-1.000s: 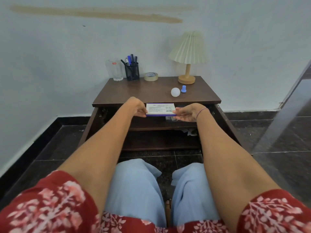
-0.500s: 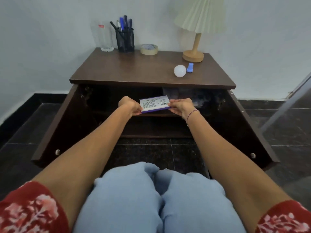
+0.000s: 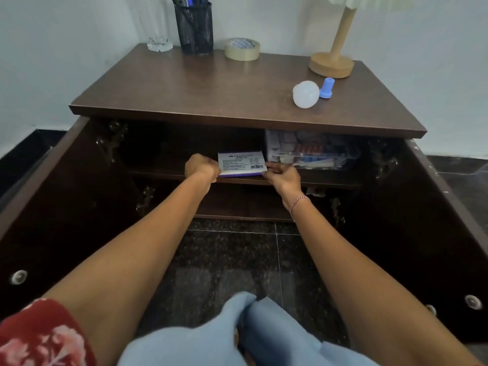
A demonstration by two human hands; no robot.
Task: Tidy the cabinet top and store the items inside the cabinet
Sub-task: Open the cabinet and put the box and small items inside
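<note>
Both hands pinch a flat box (image 3: 241, 163) at its ends, left hand (image 3: 202, 167) and right hand (image 3: 282, 174), over the cabinet's upper shelf (image 3: 163, 173). Just right of the box sits what looks like a clear container (image 3: 314, 151) of packets.

Home room: wooden cabinet (image 3: 184, 83), table lamp (image 3: 334, 54), pen holder (image 3: 195, 30), tiled floor (image 3: 237, 260).

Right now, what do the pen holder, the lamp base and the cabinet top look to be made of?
Pen holder: likely black metal wire mesh, matte; see-through grid pattern.
Lamp base: pale wood, matte, by its light tan and turned round shape.
Cabinet top: dark brown wood or laminate, low sheen; faint streaks, soft reflections.
</note>
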